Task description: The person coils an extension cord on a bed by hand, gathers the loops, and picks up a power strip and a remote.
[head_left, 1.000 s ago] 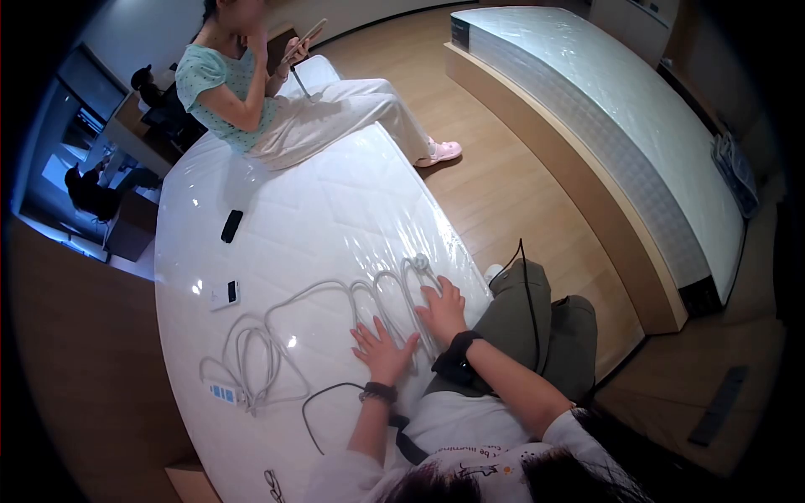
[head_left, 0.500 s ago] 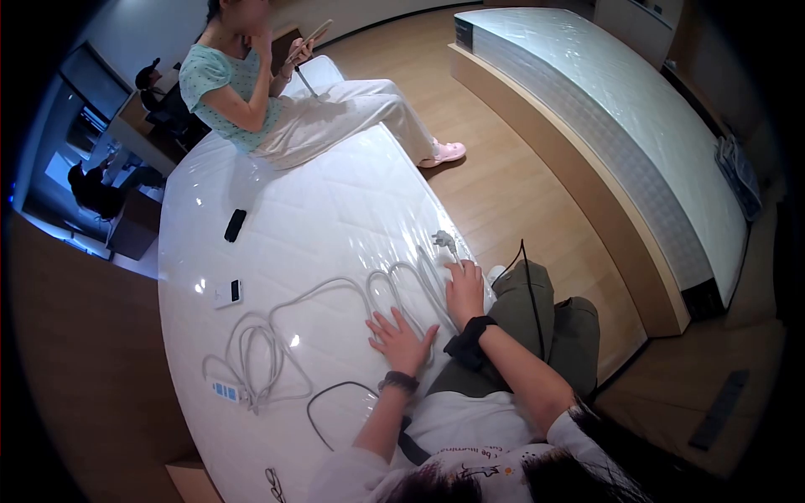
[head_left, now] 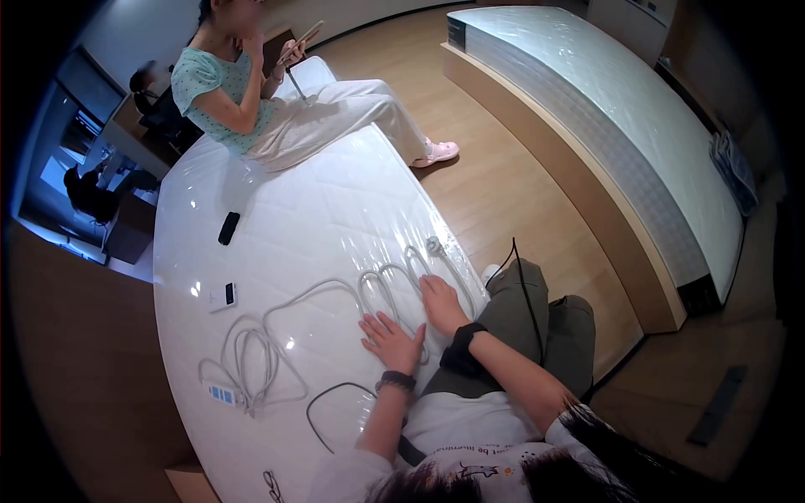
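A long white extension cord lies on the plastic-wrapped mattress (head_left: 277,226), part of it in back-and-forth loops. My left hand (head_left: 392,344) rests flat over the lower loops with its fingers spread. Just right of it, my right hand (head_left: 442,303) has its fingers close together on a cord loop; the fingertips partly hide the cord there. Beyond that hand the plug (head_left: 434,245) lies near the mattress edge. At the cord's other end, a power strip (head_left: 222,395) with blue-marked sockets sits beside loose coils (head_left: 256,360).
On the mattress are a black object (head_left: 228,228), a small white device with a dark screen (head_left: 223,297) and a thin black cable (head_left: 323,394). A person (head_left: 226,92) holding a phone sits at the far end. Another wrapped mattress (head_left: 587,109) stands across the floor.
My right hand has let go of the cord by the plug and moved left and down onto a loop. The plug now lies on the mattress. My left hand stays on the cord.
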Demonstrator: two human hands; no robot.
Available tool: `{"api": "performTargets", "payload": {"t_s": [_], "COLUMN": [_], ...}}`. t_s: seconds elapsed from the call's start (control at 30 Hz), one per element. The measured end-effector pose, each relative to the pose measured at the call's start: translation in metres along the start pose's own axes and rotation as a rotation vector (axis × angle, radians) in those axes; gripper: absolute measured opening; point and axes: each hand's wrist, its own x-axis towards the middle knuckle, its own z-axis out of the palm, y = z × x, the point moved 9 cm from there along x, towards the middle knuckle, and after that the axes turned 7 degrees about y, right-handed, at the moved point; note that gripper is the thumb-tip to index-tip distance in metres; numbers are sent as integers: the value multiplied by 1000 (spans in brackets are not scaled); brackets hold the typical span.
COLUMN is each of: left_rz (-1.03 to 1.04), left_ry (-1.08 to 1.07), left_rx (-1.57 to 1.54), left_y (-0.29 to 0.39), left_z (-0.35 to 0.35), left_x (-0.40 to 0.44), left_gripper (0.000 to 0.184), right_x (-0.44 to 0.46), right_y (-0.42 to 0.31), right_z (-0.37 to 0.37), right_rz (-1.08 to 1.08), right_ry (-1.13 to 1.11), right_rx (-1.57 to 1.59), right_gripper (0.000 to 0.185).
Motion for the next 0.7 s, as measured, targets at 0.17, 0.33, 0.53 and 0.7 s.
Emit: {"api": "performTargets", "payload": {"t_s": [0.17, 0.33, 0.53, 0.7], "left_rz": [4, 20, 74, 164], "left_ry": [-51, -76, -37, -163], "left_rx": [21, -4, -8, -115], "left_y": [-8, -15, -15, -16], "left_z": [0, 4, 5, -8], "left_x": [4, 7, 7, 4], "left_gripper": [102, 99, 97, 94], "right_x": [-9, -21, -26, -25], "right_y": [-7, -13, -9, -8], "right_z": [12, 26, 35, 34], "right_rz": [-94, -46, 8, 34], "right_ry": [-97, -303, -343, -307], "right_rx": [-70, -242, -275, -266], "right_gripper": [53, 71, 77, 74]}}
